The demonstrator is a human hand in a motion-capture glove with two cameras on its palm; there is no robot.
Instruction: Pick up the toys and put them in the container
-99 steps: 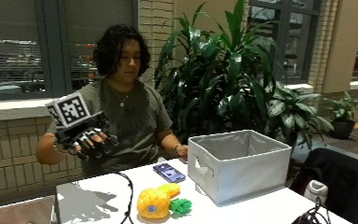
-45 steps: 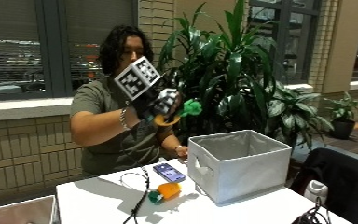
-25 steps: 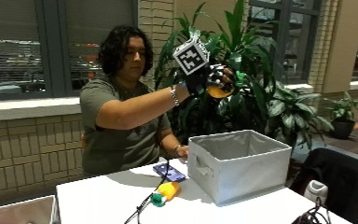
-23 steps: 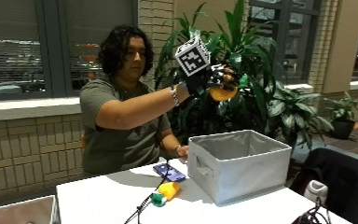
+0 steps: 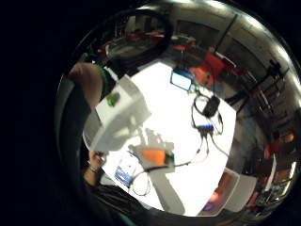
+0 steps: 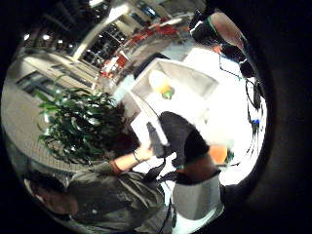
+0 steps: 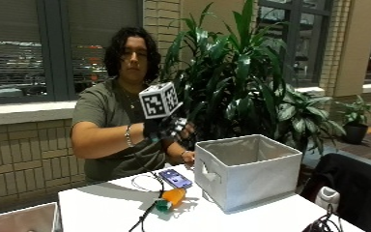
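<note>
The grip [image 7: 167, 129] hangs relaxed and holds nothing, above and beside the grey container [image 7: 249, 170]; a yellow toy [image 6: 160, 83] lies inside, an orange toy [image 7: 171, 196] on the desk [image 7: 102, 210] below.

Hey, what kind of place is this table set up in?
Probably an office or campus lobby: a white table beside tall dark windows, a tan brick wall and large green potted plants.

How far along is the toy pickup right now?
One toy, yellow and green, already lies inside the grey fabric container. The gloved right hand is raised beside the container with nothing visible in its fingers. Still left: the orange toy with a green end on the white table, beside the phone. It looks like the last toy there.
</note>
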